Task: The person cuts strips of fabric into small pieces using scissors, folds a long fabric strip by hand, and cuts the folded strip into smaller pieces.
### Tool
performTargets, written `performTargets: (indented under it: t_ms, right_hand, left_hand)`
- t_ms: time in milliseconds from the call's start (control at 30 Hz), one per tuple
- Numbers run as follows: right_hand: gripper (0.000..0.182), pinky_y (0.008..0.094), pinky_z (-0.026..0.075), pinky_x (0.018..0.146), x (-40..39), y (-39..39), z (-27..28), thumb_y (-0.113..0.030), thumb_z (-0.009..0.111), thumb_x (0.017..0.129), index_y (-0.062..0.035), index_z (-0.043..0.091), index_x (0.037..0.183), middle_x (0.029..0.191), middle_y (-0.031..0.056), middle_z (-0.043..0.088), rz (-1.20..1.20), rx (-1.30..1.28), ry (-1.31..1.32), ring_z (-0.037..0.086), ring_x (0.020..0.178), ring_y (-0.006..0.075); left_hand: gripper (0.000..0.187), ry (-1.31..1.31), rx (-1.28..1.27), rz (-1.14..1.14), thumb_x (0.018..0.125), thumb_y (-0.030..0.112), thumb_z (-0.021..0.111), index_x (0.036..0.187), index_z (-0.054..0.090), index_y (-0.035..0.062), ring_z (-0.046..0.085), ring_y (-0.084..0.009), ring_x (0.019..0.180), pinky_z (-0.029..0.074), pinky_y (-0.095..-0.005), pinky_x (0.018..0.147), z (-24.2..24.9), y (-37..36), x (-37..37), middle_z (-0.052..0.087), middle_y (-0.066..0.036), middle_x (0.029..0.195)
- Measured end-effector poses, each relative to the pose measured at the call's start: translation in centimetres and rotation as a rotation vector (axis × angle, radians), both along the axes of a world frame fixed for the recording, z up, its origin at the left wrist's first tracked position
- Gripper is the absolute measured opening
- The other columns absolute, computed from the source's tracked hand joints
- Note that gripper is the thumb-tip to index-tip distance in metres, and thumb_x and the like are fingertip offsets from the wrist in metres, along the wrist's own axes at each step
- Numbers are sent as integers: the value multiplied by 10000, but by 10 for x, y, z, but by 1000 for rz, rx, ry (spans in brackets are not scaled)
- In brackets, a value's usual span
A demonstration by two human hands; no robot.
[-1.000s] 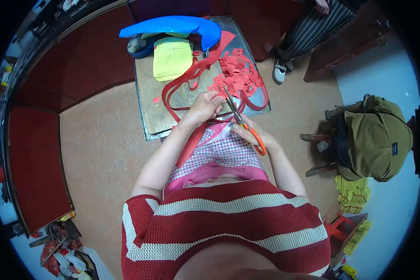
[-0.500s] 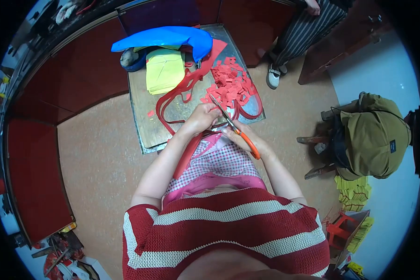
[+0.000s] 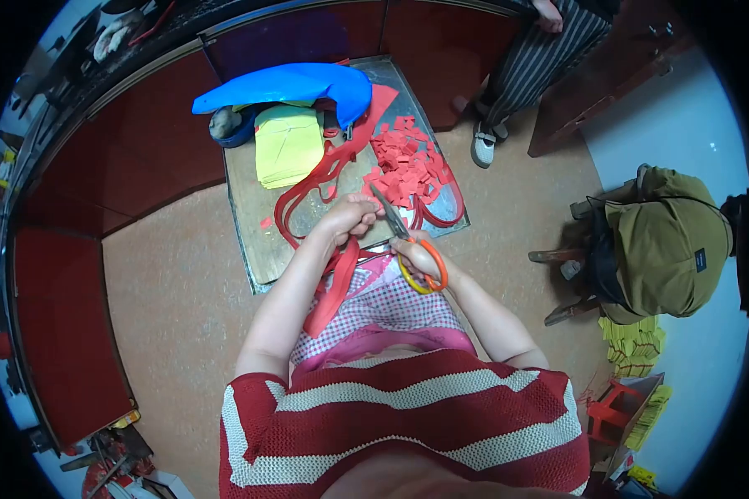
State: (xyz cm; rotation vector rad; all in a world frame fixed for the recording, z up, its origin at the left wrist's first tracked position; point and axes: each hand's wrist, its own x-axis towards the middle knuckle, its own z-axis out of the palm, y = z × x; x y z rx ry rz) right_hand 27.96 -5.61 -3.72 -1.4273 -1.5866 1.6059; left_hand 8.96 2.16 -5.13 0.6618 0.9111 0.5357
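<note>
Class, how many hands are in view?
3: wearer's left hand, at centre; right hand, holding scissors; bystander's hand, top right. The bystander's other may be hidden.

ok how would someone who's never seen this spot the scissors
Start at the table in front of the red-and-white striped top. At its near edge, the right hand holds the scissors. Their metal blades and orange-and-yellow handles set them apart from the red strip and the heap of red cut pieces nearby.
</note>
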Motion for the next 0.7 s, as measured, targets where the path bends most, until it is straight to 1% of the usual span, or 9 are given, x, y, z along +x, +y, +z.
performTargets:
  t_ms: [100, 233, 267, 300, 367, 433, 567, 633, 700]
  right_hand:
    - [218, 257, 244, 307, -9, 0, 5, -229, 478, 923, -66, 509, 783, 476, -18, 395, -138, -366, 130, 330, 327, 83]
    - [230, 242, 314, 332, -9, 1, -2, -246, 513, 905, -67, 517, 762, 492, 8, 470, -111, -313, 91, 407, 364, 81]
    - [214, 221, 373, 380, -5, 3, 0, -280, 532, 907, -74, 533, 847, 579, 21, 544, -77, -329, 60, 485, 449, 83]
    - [214, 221, 373, 380, -5, 2, 4, -280, 532, 907, -74, 533, 847, 579, 21, 544, -74, -320, 57, 485, 449, 83]
    - [192, 206, 411, 433, -4, -2, 16, -280, 524, 916, -91, 524, 952, 700, 13, 577, -192, -402, 230, 530, 555, 71]
    - [172, 195, 430, 490, 0, -1, 9, -206, 531, 914, -91, 506, 1040, 801, -4, 585, -187, -255, 217, 547, 632, 66]
    - [233, 212, 467, 526, -11, -3, 19, -122, 572, 883, -51, 493, 1090, 778, 36, 594, -315, -50, 350, 575, 651, 90]
    - [241, 218, 473, 527, -12, -3, 20, -98, 568, 880, -39, 483, 1098, 772, 48, 593, -307, -50, 324, 573, 633, 92]
    - [251, 217, 474, 526, -14, -6, 28, -73, 560, 878, -29, 471, 1109, 762, 55, 593, -301, -47, 338, 575, 619, 95]
  left_hand:
    - [146, -57, -82, 54, 914, 101, 493, 876, 575, -12, 299, -37, 393, 188, -197, 335, -4, 4, -3, 458, 15, 565]
    - [154, 20, 66, 32, 922, 119, 490, 886, 572, -6, 321, -39, 407, 208, -196, 354, 5, -10, 3, 462, 17, 566]
    - [152, 26, 78, 9, 929, 135, 484, 907, 571, 13, 346, -38, 417, 224, -190, 367, 3, -13, 4, 473, 22, 569]
    - [134, 62, 121, -31, 929, 148, 485, 876, 557, 48, 374, -39, 424, 249, -188, 375, 7, -20, 4, 480, 27, 569]
    - [107, 201, 293, -15, 917, 150, 491, 851, 527, 75, 396, -42, 430, 272, -190, 381, 12, -35, 9, 477, 34, 565]
    - [87, 179, 307, -20, 904, 156, 493, 846, 497, 91, 406, -43, 433, 291, -192, 385, 32, -49, 11, 467, 32, 559]
    - [106, 123, 451, 26, 888, 134, 480, 808, 513, 73, 394, -41, 418, 281, -200, 375, 22, -62, 20, 465, 37, 545]
    - [136, 49, 426, 82, 890, 128, 473, 776, 520, 72, 384, -40, 406, 272, -205, 366, 50, -72, 24, 467, 36, 540]
    - [146, 108, 443, 98, 902, 141, 483, 777, 525, 79, 364, -39, 392, 254, -199, 360, 43, -75, 23, 452, 43, 528]
